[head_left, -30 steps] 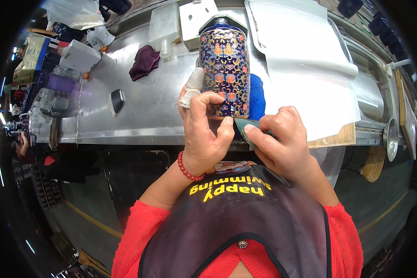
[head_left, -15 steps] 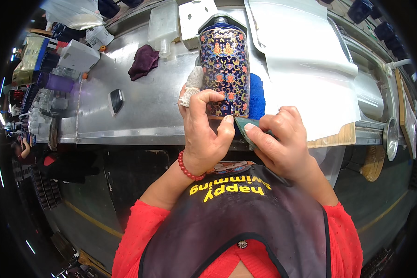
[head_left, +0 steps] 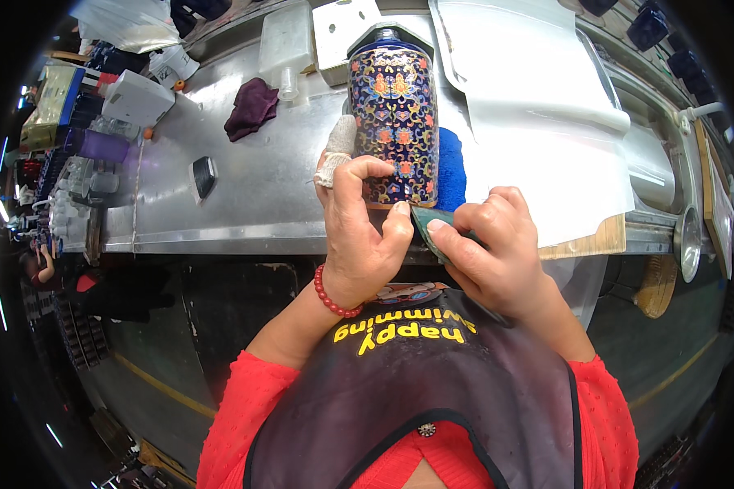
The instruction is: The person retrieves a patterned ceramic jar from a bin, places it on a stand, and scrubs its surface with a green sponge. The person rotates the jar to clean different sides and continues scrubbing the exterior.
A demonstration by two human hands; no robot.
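Left hand [head_left: 357, 232], its grip half open: thumb and bent forefinger stand apart, their tips against the patterned bottle [head_left: 393, 114] at its near end, while a finger in a pale cloth cover [head_left: 341, 147] lies along its left side. Right hand [head_left: 497, 248], its grip closed: thumb and curled fingers pinch a flat dark green piece [head_left: 422, 222], whose corner meets the right of the bottle's base; I cannot tell how hard it presses.

The bottle points its neck away from the person, base toward the body, long axis running straight out across the metal tabletop [head_left: 245, 191].

Surface, left to right: a purple container [head_left: 102, 147], a small dark block [head_left: 205, 176], a maroon cloth [head_left: 251, 109], a clear tub [head_left: 285, 41], a blue cloth [head_left: 452, 171] just right of the bottle, white sheeting [head_left: 538, 147], a ladle [head_left: 689, 243] at the edge. Below, a yellow line [head_left: 165, 388] crosses the dark floor [head_left: 139, 342].
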